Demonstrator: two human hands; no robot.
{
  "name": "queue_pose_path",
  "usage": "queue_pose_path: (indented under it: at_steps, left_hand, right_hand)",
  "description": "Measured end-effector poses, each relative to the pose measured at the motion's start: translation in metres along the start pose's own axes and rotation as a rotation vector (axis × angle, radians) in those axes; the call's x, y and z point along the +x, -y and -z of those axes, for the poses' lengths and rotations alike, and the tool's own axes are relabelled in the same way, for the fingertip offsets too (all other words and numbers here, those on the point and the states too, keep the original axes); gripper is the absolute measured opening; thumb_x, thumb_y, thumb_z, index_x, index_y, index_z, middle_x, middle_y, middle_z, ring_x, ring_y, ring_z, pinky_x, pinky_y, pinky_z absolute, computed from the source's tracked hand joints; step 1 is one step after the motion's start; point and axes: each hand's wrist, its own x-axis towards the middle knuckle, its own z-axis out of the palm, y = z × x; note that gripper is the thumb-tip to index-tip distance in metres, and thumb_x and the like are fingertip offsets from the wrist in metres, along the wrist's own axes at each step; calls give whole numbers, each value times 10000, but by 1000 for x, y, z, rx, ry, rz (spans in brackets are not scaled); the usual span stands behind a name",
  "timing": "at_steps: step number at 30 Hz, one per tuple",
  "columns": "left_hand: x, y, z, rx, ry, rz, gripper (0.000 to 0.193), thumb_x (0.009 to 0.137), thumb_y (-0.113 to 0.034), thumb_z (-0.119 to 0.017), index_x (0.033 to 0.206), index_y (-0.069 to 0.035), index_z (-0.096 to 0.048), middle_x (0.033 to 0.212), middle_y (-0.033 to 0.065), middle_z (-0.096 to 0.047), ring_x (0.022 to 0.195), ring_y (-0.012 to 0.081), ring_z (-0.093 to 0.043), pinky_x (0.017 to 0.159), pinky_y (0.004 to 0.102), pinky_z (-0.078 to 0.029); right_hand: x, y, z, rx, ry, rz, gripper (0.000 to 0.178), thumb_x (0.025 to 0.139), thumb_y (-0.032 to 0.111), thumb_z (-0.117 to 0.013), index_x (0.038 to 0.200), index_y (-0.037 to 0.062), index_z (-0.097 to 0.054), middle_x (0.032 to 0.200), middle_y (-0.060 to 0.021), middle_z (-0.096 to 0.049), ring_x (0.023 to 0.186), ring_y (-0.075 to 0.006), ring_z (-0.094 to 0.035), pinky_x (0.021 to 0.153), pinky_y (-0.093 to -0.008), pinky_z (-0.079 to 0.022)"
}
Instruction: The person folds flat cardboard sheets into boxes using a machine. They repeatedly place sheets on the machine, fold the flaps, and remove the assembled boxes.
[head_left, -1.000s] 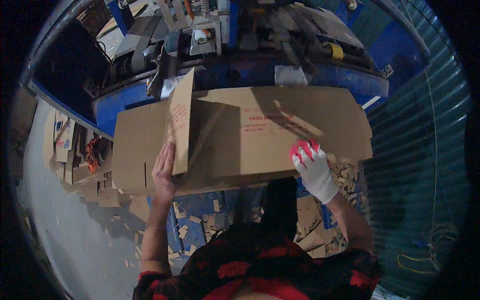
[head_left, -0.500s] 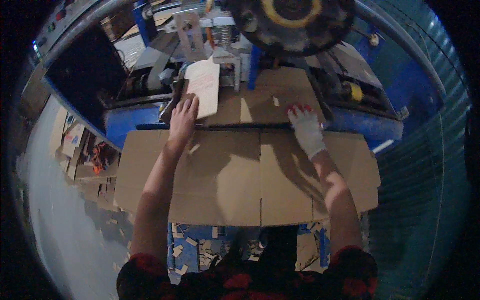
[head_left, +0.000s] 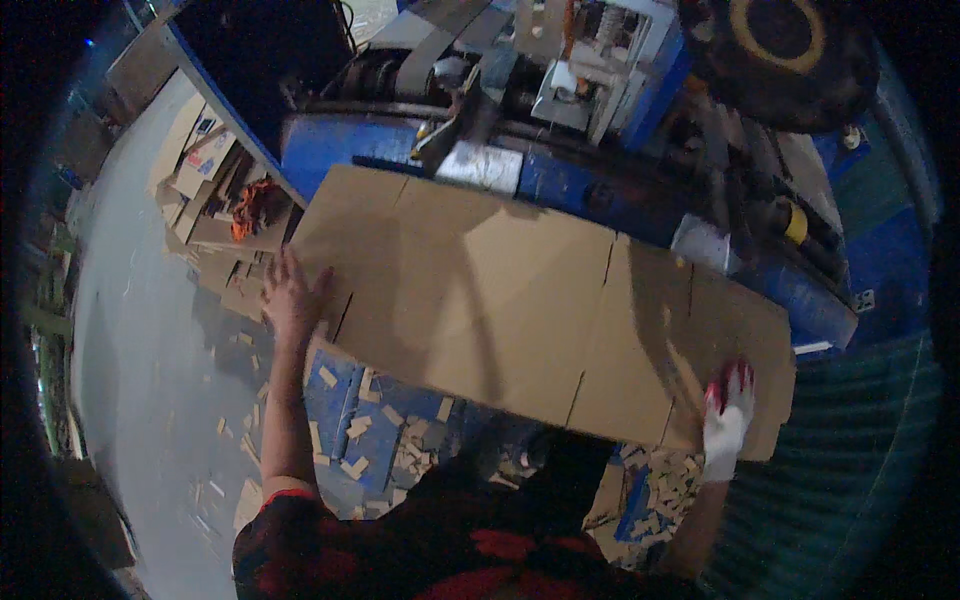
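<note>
A long brown cardboard sheet (head_left: 520,300) with crease lines and slots lies tilted in front of the machine, its right end nearer to me. My bare left hand (head_left: 290,295) is at the sheet's left end, fingers spread and thumb over the edge. On the sheet's right end rests my right hand (head_left: 730,420), in a white glove with red fingertips, its fingers stretched out over the top. The undersides of both ends are hidden.
Beyond the sheet runs the machine's blue front edge (head_left: 345,150), with a dark round wheel (head_left: 785,45) above right. Flattened cardboard (head_left: 215,180) is piled at the left. Small cardboard scraps (head_left: 420,445) litter the floor below. A ribbed green wall (head_left: 850,430) stands at the right.
Both hands have come back from the machine bed to the sheet's two ends. The cardboard and pale marked card on the bed are gone from there. The view has turned and shifted left.
</note>
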Motion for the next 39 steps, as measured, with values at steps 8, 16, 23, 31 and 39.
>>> queue_pose_path:
  at_steps: [8, 16, 23, 31, 39]
  left_hand:
    - [-34, 83, -4, -576, 232, -133, 607, 748, -444, -750, 1169, -37, -593, 1243, 174, -549, 1144, 357, -517, 949, 459, -421]
    - [13, 95, -24, -290, 284, 77, 840, 636, -548, -787, 1252, -48, -510, 1217, 244, -509, 1123, 430, -505, 923, 487, -437]
    - [-9, 78, 17, -1667, -2, -29, 710, 794, -164, -719, 1389, -33, -353, 1321, 132, -442, 1144, 284, -500, 979, 420, -420]
    - [-47, 52, 68, -1601, 285, 52, 261, 901, -158, -600, 1095, 15, -615, 993, 53, -657, 964, 155, -593, 863, 309, -446]
    - [-95, 24, 77, -1288, 152, -340, 454, 830, 66, -537, 1277, -14, -530, 1201, 170, -613, 1112, 306, -593, 952, 366, -451]
  right_hand:
    - [-147, 25, 25, -253, -30, -314, 613, 778, 264, -741, 1302, 36, -519, 1435, -195, -394, 1322, -402, -357, 1115, -522, -255]
    - [-186, 13, 18, 1291, -532, -1265, 552, 849, 185, -687, 1319, 47, -431, 1256, -61, -515, 1148, -229, -493, 931, -463, -421]
    - [-127, 83, 75, 1137, -828, -716, 451, 883, 120, -604, 1299, 34, -451, 1235, -125, -550, 1042, -228, -590, 918, -363, -462]
    - [-72, 189, 54, 61, 334, 489, 556, 761, 276, -699, 1271, 121, -541, 1352, -193, -452, 1258, -456, -408, 1033, -614, -305]
    - [-59, 152, 59, 6, 85, 542, 461, 730, 98, -621, 1190, 117, -606, 1205, -142, -557, 1170, -414, -496, 957, -581, -392]
